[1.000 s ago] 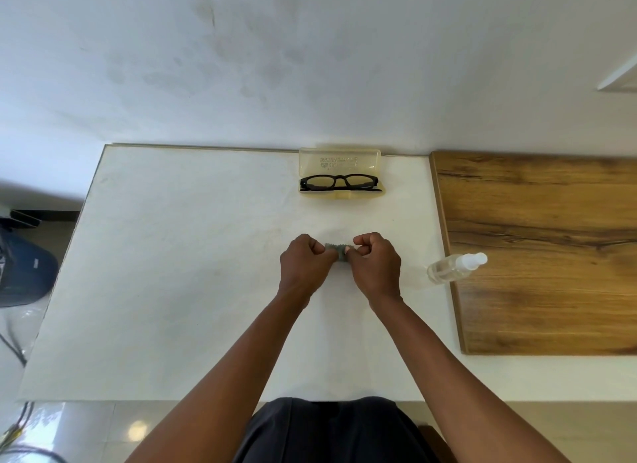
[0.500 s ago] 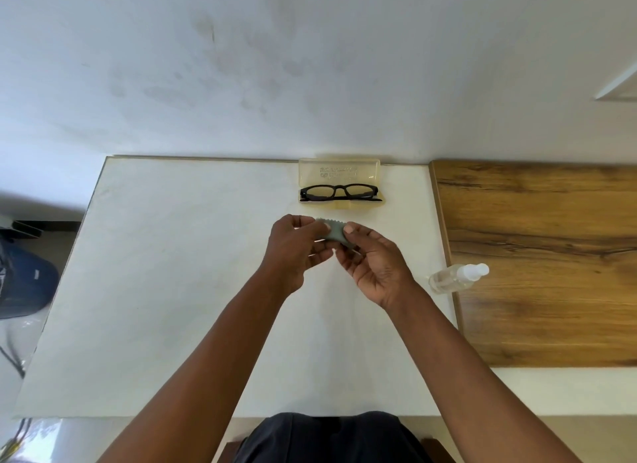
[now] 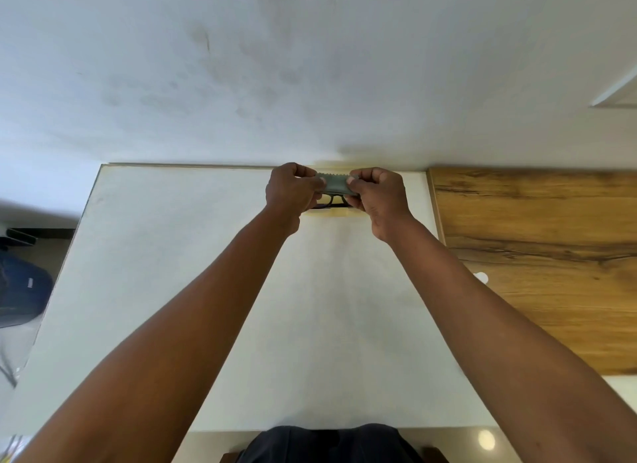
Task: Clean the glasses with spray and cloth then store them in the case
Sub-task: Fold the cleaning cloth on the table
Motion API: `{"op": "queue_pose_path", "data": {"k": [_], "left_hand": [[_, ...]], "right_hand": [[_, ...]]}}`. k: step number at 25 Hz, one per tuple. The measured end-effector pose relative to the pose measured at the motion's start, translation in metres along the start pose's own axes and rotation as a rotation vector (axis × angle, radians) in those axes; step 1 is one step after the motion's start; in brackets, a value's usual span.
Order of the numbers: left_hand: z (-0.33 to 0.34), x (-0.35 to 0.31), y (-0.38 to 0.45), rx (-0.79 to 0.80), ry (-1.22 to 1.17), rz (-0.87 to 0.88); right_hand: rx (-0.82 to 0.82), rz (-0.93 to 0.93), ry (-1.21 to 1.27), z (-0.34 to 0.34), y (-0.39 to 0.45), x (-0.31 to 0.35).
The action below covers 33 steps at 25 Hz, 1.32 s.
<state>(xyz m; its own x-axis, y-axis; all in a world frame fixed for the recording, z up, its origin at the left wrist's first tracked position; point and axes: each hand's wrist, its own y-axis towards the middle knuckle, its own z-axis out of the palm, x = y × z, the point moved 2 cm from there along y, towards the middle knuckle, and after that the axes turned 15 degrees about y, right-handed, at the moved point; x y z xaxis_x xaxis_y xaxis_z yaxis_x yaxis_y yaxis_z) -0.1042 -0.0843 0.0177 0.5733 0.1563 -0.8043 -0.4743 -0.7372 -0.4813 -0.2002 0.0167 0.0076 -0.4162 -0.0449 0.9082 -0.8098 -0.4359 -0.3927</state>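
A small grey folded cloth is stretched between both hands, just above the glasses. My left hand pinches its left end and my right hand pinches its right end. The black-framed glasses lie in the open yellowish clear case at the far edge of the white table; my hands and the cloth hide most of both. Of the spray bottle only the white cap shows past my right forearm.
A wooden board covers the table's right side. The white wall rises right behind the case. A dark blue object sits on the floor at the left. My dark clothing shows at the near table edge.
Both hands have carried the cloth away from me, from the table's middle to just above the glasses in the case. The cloth is now pulled out flat between them.
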Motion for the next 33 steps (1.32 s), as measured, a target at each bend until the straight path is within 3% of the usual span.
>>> {"op": "queue_pose_path", "data": {"k": [14,33], "left_hand": [[0.017,0.012,0.010,-0.049,0.248,0.024],[0.023,0.034,0.008,-0.117,0.233,0.046]], "right_hand": [[-0.044,-0.162,-0.500,-0.005,0.010,-0.014],[-0.042,-0.226,-0.559,-0.016,0.009,-0.033]]}}
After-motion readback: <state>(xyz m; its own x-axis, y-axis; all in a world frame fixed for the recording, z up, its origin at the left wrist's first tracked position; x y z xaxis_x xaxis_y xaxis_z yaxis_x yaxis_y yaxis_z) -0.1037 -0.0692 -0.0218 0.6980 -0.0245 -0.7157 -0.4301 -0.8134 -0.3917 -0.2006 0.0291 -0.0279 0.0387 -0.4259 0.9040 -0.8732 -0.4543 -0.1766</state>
